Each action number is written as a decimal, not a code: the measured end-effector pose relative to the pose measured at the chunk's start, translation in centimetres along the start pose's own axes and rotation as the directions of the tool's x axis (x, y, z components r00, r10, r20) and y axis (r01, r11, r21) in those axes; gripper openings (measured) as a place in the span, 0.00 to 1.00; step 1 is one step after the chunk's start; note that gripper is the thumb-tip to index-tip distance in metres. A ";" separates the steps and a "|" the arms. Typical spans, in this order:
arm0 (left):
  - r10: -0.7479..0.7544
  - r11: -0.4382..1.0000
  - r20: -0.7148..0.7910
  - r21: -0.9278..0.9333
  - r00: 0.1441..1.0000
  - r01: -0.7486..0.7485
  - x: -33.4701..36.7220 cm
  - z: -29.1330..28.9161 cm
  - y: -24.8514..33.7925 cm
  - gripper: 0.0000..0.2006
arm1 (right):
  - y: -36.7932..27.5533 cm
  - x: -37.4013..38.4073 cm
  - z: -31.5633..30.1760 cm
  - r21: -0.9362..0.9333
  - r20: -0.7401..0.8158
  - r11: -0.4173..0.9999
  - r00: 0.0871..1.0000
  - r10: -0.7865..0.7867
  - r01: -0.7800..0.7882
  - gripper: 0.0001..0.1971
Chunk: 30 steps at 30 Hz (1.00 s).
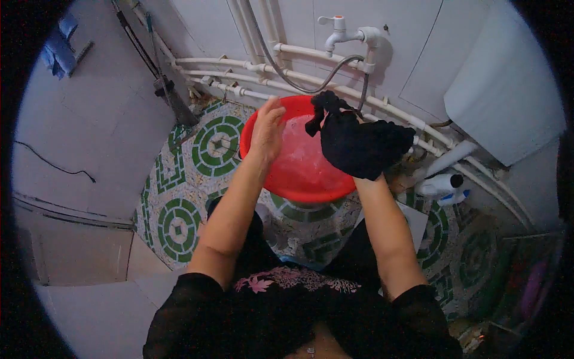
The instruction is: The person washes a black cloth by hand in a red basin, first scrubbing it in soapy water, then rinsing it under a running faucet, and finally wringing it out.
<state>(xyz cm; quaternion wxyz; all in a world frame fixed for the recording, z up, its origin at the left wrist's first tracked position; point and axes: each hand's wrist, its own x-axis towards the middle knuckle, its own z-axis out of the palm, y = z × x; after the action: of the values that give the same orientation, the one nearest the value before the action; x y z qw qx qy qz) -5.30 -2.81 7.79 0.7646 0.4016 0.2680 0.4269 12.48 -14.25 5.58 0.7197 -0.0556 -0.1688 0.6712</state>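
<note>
A red plastic basin (311, 192) with cloudy, sudsy water (302, 152) sits on the floor in front of me. My left hand (269, 128) is raised over its left rim. The fingers are slightly bent and hold nothing. Over the right side of the basin, a bunched black cloth (365, 146) is wrapped about my right hand (326, 116). It hides most of that hand down to the wrist, and only a little skin shows between its folds. One twisted end of the cloth hangs toward the middle of the basin.
A white tap (341, 37) and a grey hose (323, 84) are on the wall behind the basin, above white pipes (287, 51). White bottles (439, 185) lie at the right, below a large pale panel (502, 90). Green-patterned tiles (179, 227) cover the floor.
</note>
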 end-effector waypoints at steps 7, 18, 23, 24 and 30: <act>-0.319 0.843 0.153 -0.405 0.935 0.354 -1.2 4.3 -2.9 0.39 | 1.4 0.1 4.4 -0.082 -0.084 0.985 0.986 0.142 -0.149 0.13; -0.271 0.962 0.168 0.068 0.948 0.263 5.7 4.8 0.1 0.18 | 2.6 -1.3 4.8 -0.394 -0.306 0.900 0.950 0.066 -0.189 0.15; -0.050 0.710 0.167 0.700 0.985 -0.083 6.8 6.5 -1.5 0.19 | 3.5 -2.0 4.8 -0.443 -0.283 0.884 0.959 0.020 -0.149 0.14; -0.030 0.592 0.168 0.797 0.985 -0.118 7.1 6.8 -1.7 0.20 | 3.9 -2.0 4.8 -0.461 -0.277 0.877 0.961 0.004 -0.137 0.14; -0.380 -0.329 0.128 0.907 0.916 -0.263 6.9 8.9 -2.8 0.28 | 4.3 -3.1 4.7 -0.684 -0.165 0.730 0.970 -0.179 0.018 0.14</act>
<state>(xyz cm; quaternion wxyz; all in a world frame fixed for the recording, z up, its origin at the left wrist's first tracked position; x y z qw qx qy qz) 6.03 -1.10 9.74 0.1654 0.9106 0.3637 -0.1061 6.76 -17.57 8.12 0.6988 -0.3783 -0.3235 0.5138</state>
